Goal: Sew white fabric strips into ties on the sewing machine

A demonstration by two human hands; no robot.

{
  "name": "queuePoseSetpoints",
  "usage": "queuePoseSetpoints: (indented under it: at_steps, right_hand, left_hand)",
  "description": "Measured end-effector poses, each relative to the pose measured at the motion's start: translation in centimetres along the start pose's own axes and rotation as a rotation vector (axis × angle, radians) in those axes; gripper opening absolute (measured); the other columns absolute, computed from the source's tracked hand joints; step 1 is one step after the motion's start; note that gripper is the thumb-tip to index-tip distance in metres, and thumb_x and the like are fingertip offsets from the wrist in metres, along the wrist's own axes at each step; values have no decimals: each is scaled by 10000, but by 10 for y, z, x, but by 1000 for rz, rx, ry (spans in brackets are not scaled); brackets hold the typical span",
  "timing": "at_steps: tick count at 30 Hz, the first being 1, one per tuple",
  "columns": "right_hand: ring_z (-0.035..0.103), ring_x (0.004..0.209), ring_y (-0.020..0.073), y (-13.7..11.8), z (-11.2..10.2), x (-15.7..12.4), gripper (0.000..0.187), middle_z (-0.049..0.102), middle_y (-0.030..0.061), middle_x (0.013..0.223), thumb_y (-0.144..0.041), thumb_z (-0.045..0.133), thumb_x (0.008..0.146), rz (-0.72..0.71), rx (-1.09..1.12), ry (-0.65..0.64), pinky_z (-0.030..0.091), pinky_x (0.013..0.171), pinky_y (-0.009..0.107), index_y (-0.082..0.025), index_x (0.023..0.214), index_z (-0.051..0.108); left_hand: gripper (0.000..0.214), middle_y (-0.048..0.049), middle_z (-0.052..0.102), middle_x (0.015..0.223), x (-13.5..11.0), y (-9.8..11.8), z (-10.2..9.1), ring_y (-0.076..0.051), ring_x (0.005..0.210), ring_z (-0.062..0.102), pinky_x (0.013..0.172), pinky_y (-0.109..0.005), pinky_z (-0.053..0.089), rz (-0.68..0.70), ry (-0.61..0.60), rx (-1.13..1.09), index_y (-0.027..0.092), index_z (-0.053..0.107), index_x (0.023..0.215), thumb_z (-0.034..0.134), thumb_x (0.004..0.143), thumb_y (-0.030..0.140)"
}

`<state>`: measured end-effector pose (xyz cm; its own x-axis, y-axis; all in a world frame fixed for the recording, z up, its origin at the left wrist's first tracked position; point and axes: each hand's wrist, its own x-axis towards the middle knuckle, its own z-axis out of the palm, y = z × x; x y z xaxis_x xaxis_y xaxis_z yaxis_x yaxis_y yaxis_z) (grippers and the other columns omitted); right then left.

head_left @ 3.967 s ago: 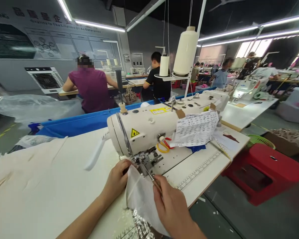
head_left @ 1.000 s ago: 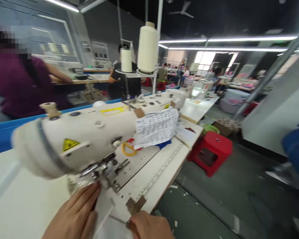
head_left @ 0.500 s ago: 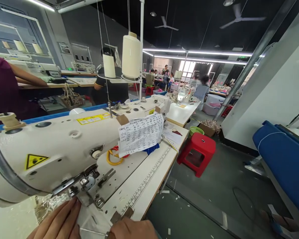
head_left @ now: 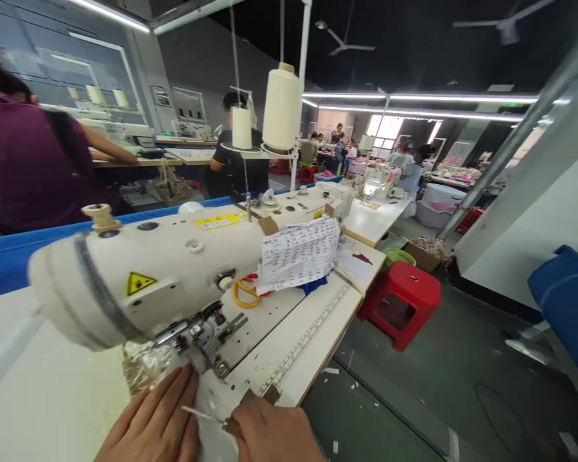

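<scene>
Closest to me, the person's right hand is curled around the brown handle of a slim awl-like tool, its metal shaft pointing at the left hand. That left hand lies flat with fingers straight and close together, pressing on the white fabric, fingertips just beside the presser-foot area of the sewing machine. The fabric lies between the hands, partly hidden by them, and the machine's head overhangs the left fingertips. Crinkled shiny film sits left of the needle area; brown tape sticks to the table just past the right knuckles, at the end of a printed ruler scale. Handwritten sheets hang on the machine, partly blocking yellow-handled scissors. Beyond stand a red stool and thread cones; farther back, a co-worker in black sits.
</scene>
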<state>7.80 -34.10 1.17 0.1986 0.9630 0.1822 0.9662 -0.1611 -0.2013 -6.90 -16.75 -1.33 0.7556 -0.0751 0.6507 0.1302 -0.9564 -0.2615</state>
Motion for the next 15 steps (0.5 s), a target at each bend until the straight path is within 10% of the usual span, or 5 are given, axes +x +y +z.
queuePoseSetpoints:
  at_steps: [15]
  right_hand:
    - [711, 739, 212, -2, -9, 6, 306, 686, 33, 993, -46, 456, 921, -70, 142, 36, 458, 550, 291, -222, 1164, 516]
  left_hand:
    - [403, -147, 605, 1331, 15, 17, -18, -300, 1310, 467, 1097, -475, 351, -359, -201, -37, 116, 629, 1243, 369, 949, 209]
